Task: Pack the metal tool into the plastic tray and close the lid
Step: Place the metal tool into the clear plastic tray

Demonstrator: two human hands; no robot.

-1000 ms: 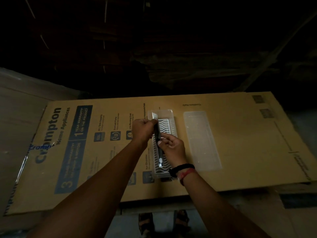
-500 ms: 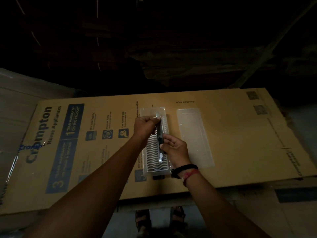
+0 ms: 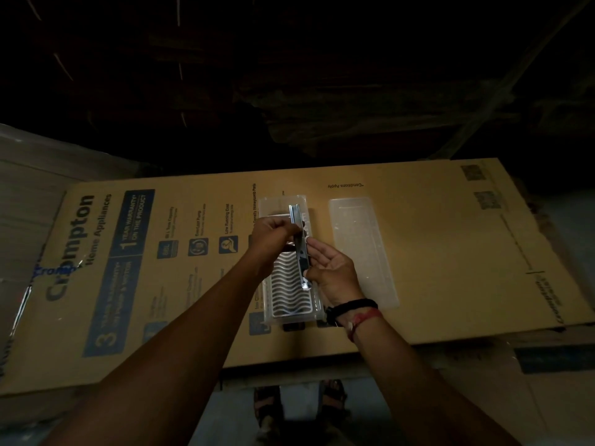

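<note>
A long narrow metal tool [image 3: 299,243] is held lengthwise just above the clear plastic tray [image 3: 291,300], which has a wavy white ribbed insert and lies on a large cardboard box. My left hand [image 3: 273,235] pinches the tool near its far end. My right hand [image 3: 331,268] supports its near part along the right side, fingers partly spread. The clear plastic lid [image 3: 362,249] lies flat on the cardboard, apart from the tray, to its right.
The flat Crompton cardboard box [image 3: 450,252] serves as the work surface, its front edge near my body. My sandalled feet [image 3: 299,403] stand on the floor below. Behind the box everything is dark. Pale wrapped material [image 3: 25,188] sits at the left.
The tool has moved slightly farther along the tray and both hands have shifted with it. My right fingers have spread more. The camera view has drifted a little.
</note>
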